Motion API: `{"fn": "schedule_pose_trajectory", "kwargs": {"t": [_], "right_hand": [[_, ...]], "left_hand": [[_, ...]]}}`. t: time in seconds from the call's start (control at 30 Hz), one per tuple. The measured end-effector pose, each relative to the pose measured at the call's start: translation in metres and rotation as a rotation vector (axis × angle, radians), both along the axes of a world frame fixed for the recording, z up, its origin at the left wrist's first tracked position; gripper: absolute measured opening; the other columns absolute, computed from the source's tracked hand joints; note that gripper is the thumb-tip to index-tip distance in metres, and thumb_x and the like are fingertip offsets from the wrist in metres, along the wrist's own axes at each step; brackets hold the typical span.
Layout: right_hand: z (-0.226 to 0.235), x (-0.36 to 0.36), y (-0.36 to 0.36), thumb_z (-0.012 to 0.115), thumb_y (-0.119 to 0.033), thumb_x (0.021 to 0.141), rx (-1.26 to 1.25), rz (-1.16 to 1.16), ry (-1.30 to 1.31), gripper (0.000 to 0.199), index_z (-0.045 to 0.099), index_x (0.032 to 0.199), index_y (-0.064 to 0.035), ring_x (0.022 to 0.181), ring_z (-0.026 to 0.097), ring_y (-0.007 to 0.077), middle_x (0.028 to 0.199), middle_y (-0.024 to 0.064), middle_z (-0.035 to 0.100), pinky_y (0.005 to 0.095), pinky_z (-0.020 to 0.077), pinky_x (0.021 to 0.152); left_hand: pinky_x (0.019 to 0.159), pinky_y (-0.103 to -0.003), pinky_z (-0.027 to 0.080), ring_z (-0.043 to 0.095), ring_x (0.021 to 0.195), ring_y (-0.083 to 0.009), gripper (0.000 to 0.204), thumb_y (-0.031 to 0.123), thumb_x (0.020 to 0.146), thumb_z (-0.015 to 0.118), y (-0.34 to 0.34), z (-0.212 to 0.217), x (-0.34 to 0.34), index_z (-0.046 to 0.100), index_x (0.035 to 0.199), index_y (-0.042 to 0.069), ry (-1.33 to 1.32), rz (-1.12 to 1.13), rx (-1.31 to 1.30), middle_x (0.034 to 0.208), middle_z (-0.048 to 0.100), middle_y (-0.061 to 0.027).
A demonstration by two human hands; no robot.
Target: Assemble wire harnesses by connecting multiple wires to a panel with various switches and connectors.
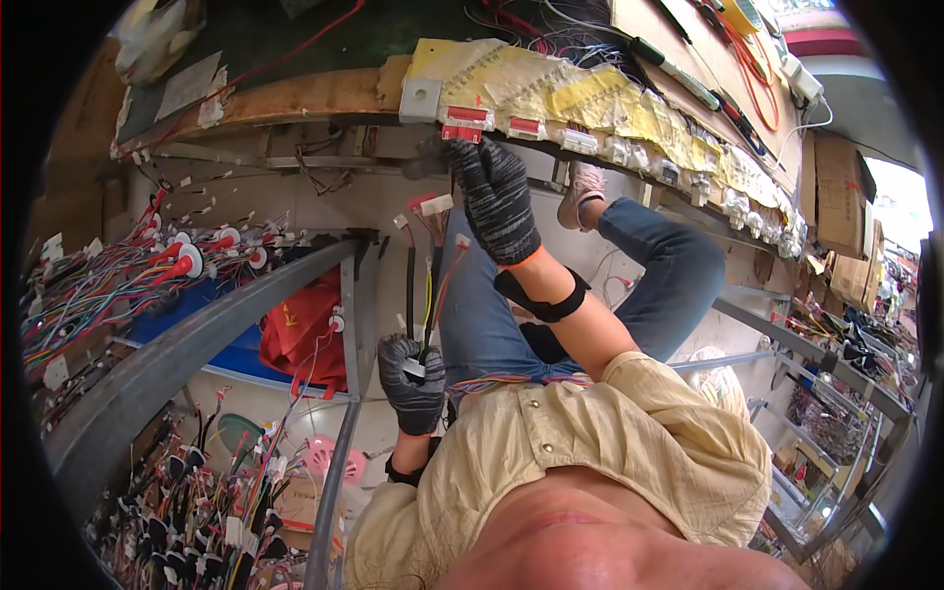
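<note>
Both my hands wear dark grey knitted gloves. My left hand (411, 383) is closed round a wire harness (429, 295) beside my thigh. Black-sleeved cable and yellow and orange wires rise from that fist, ending in white and brownish connectors (431, 205); another white plug (414, 367) shows at the fingers. Raised to the bench edge, my right hand (495, 197) has its fingers pinched at a red connector (460, 134). That connector sits against a red-and-white socket (469, 116) in the edge row. A dark blur beside the fingertips cannot be made out.
Several white sockets (578, 140) line the yellow-taped bench edge (590, 98). A green-and-black pen-like tool (674, 74) lies on the bench. Metal rails (197, 339) stand at my left, with bundled harnesses (118, 275) and a red bag (307, 334). Racks (836, 364) stand right.
</note>
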State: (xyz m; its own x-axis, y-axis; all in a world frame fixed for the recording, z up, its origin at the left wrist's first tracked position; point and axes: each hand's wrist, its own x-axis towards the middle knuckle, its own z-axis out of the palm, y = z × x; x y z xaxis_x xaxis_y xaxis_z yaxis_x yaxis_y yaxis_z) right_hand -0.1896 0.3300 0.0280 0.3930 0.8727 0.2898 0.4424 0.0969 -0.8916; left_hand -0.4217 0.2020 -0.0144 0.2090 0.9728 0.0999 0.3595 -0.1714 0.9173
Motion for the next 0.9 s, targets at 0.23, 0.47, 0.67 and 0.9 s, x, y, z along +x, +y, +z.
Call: {"fn": "schedule_pose_trajectory", "kwargs": {"t": [0.23,0.47,0.67,0.9], "right_hand": [[-0.001,-0.001,0.0,0.049,-0.011,0.094,-0.071,-0.067,0.211,0.019,0.062,0.095,0.0019,0.065,0.055,0.0275,0.072,0.0146,0.058,0.0356,0.0435,0.062],[0.005,0.004,0.004,0.048,-0.008,0.094,0.073,0.001,0.152,0.018,0.063,0.1,0.001,0.069,0.061,0.029,0.077,0.0177,0.063,0.0354,0.048,0.066],[-0.009,0.012,0.003,0.055,-0.016,0.091,0.075,-0.038,0.086,0.018,0.064,0.097,-0.0016,0.074,0.062,0.0303,0.082,0.0191,0.062,0.037,0.0483,0.066],[0.022,0.01,-0.047,0.071,-0.019,0.08,0.078,0.095,-0.026,0.019,0.066,0.091,-0.0048,0.06,0.056,0.0227,0.072,0.0096,0.057,0.0307,0.0458,0.058]], "left_hand": [[0.072,-0.034,0.046,0.054,0.077,-0.0217,0.029,-0.005,0.072,0.066,-0.007,-0.012,0.002,0.054,0.096,0.004,-0.031,0.081,0.027,0.086,0.054,-0.0086],[0.076,-0.036,0.046,0.055,0.078,-0.0236,0.027,-0.002,0.073,0.067,-0.006,-0.019,0.002,0.053,0.096,0.003,-0.07,0.09,0.032,0.086,0.056,-0.0091],[0.059,-0.026,0.046,0.047,0.071,-0.0122,0.019,-0.01,0.081,0.054,-0.014,-0.024,0.001,0.049,0.089,0.005,-0.099,0.021,-0.075,0.083,0.045,-0.0032],[0.065,-0.028,0.048,0.051,0.077,-0.0161,0.028,-0.013,0.074,0.059,-0.014,-0.011,0.015,0.052,0.094,0.005,-0.022,-0.005,0.136,0.083,0.048,-0.0045]]}}
